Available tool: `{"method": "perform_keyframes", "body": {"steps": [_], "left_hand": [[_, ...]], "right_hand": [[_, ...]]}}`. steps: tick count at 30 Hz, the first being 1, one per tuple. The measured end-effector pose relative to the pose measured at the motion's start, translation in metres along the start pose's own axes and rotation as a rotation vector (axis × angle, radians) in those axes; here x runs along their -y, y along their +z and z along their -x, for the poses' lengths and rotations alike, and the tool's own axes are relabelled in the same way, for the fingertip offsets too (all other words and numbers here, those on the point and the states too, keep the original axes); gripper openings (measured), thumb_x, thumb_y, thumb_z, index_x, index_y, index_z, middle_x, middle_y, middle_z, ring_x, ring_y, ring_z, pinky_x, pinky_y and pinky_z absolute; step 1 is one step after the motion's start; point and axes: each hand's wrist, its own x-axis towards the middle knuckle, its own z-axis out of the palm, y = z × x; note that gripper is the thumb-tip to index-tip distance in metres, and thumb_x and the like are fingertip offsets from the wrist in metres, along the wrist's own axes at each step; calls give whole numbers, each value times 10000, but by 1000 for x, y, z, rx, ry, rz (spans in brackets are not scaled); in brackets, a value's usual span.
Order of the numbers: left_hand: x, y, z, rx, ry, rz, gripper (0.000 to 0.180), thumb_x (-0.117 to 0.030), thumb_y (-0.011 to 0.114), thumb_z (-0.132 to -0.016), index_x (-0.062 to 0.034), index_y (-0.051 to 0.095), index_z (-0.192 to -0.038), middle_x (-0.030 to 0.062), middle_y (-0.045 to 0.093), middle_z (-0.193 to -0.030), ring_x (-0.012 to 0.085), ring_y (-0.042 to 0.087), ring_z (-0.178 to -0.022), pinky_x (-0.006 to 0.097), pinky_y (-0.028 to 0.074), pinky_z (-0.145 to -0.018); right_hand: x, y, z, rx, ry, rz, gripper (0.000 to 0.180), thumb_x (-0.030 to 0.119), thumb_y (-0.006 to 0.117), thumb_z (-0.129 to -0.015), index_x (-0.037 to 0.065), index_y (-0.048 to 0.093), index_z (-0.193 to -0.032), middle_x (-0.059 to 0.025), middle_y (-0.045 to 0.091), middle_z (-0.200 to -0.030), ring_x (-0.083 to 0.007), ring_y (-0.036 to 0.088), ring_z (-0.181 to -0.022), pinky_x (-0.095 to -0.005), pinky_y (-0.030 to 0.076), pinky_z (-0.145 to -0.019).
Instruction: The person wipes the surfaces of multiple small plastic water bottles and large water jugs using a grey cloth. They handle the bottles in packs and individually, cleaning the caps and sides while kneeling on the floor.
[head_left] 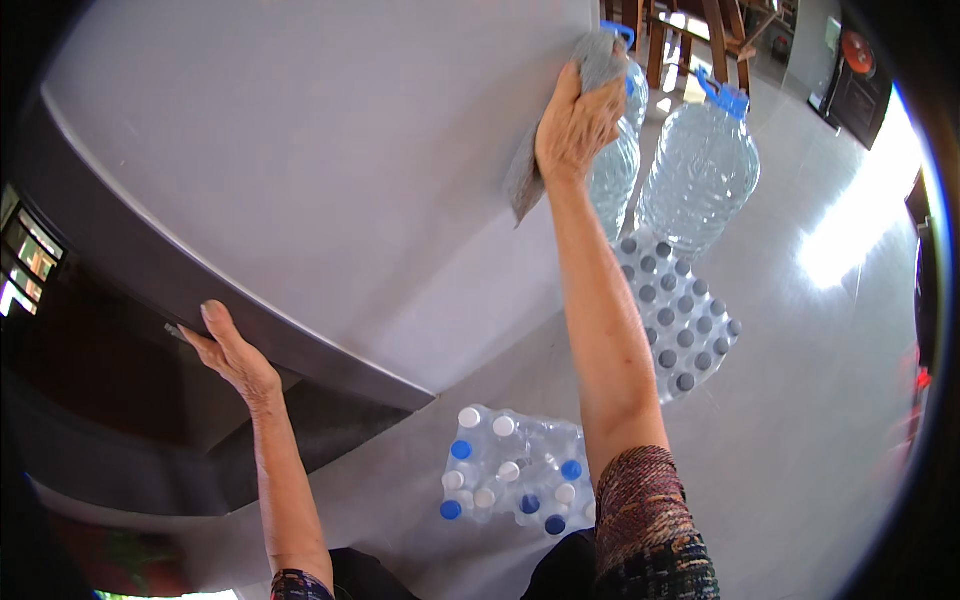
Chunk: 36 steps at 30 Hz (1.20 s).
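My right hand [578,125] is closed on a grey cloth [603,58] and presses it against the pale grey side panel [330,150] of a large appliance or cabinet, near the panel's far right edge. Part of the cloth hangs below the wrist. My left hand [237,358] lies against the dark border [330,352] and glossy black front of the same piece, thumb raised and fingers stretched out. A small grey bit shows at its fingertips; I cannot make out what it is.
Large water bottles [700,165] with blue caps and handles stand beyond my right arm. Nearby is a wrapped pack of bottles with grey caps [686,310]. Another pack, white and blue capped [515,465], sits near my legs. Wooden chairs [715,35] stand behind on the shiny grey floor [790,430].
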Motion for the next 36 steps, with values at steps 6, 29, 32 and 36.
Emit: {"method": "perform_keyframes", "body": {"steps": [6,29,32,36], "left_hand": [[1,-12,-11,-80,38,-108,723,-489,508,-926,41,327,-1384,182,431,-1362,261,441,-1206,362,337,-1036],[-7,-5,-5,19,108,-85,672,-414,510,-949,55,312,-1387,173,434,-1374,249,450,-1196,366,331,-1044],[0,-5,-4,11,131,-58,638,-372,506,-961,69,313,-1380,195,444,-1355,252,460,-1179,365,342,-1034],[15,-11,-10,-10,206,-7,640,-337,519,-960,97,296,-1374,228,453,-1333,254,468,-1171,357,347,-1032]], "right_hand": [[-42,-35,116,136,260,45,676,252,571,-889,25,244,-1435,-184,333,-1439,-329,291,-1345,-514,220,-1058],[65,-58,221,451,-25,-27,794,-54,553,-704,36,284,-1445,-305,173,-1477,-429,225,-1360,-493,243,-1059],[15,-54,217,252,255,0,683,15,556,-794,-1,292,-1424,-286,226,-1459,-433,262,-1326,-490,241,-1055],[-37,-58,232,215,936,46,491,185,491,-907,-1,383,-1349,-221,442,-1327,-354,406,-1230,-438,325,-1012]]}}
